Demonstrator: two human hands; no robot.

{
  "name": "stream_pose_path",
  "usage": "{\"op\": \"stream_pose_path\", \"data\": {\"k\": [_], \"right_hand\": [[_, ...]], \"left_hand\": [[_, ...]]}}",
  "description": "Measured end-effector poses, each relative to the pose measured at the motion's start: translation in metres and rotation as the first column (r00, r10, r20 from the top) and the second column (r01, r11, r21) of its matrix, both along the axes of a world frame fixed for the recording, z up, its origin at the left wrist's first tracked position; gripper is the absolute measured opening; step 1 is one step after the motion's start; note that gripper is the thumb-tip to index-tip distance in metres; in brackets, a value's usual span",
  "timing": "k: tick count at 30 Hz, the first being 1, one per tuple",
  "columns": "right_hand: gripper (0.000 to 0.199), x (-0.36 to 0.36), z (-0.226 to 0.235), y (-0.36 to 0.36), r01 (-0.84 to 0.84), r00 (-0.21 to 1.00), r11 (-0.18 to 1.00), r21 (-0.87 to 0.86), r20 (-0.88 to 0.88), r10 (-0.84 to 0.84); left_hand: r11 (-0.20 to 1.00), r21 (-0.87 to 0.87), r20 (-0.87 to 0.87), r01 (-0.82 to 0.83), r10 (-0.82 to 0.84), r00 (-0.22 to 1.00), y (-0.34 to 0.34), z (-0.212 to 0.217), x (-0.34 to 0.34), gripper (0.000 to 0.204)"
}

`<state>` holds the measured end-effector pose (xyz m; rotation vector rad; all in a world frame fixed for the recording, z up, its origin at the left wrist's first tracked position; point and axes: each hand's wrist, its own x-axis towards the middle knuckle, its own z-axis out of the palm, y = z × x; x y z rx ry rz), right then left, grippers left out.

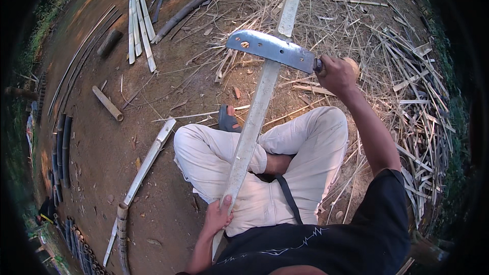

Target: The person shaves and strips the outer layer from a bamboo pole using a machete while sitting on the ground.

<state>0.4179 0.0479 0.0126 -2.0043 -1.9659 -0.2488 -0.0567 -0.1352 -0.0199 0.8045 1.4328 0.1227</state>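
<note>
My left hand [218, 216] is closed round the lower part of a long pale split bamboo strip [253, 128], which slants up and away across my lap. In my right hand [338, 76] is the handle of a machete [275, 51], a wide steel blade with several holes along it. The blade lies across the bamboo strip, covering a short stretch of it, its squared tip pointing left. Whether the edge has bitten into the strip, I cannot tell. Below my left hand the strip runs past my shirt.
Shavings [351, 25] litter the ground ahead, with a heap of split bamboo waste [417, 112] at the right. Finished-looking pale strips [137, 20] lie far left. Nearer on the left are another split strip [147, 165], a bamboo pole [122, 234] and a short piece [107, 103].
</note>
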Motion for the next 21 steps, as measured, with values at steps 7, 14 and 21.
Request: {"op": "stream_pose_path", "data": {"k": [7,14,21], "right_hand": [[0.01,-0.049,-0.017,-0.011,-0.593,0.783,0.805,0.031,0.256,0.567],[0.016,-0.03,-0.019,0.008,-0.153,0.987,0.98,-0.13,-0.058,0.147],[0.012,0.002,0.005,0.048,-0.083,0.988,0.988,-0.13,0.116,0.099]], "left_hand": [[0.999,-0.041,-0.008,-0.01,0.01,1.0,-0.006,-0.017,-0.005,0.06],[0.997,-0.041,-0.027,-0.069,0.068,0.997,0.013,-0.013,0.003,0.059],[1.0,-0.003,-0.033,-0.024,0.024,0.999,0.001,-0.01,-0.009,0.058]]}}
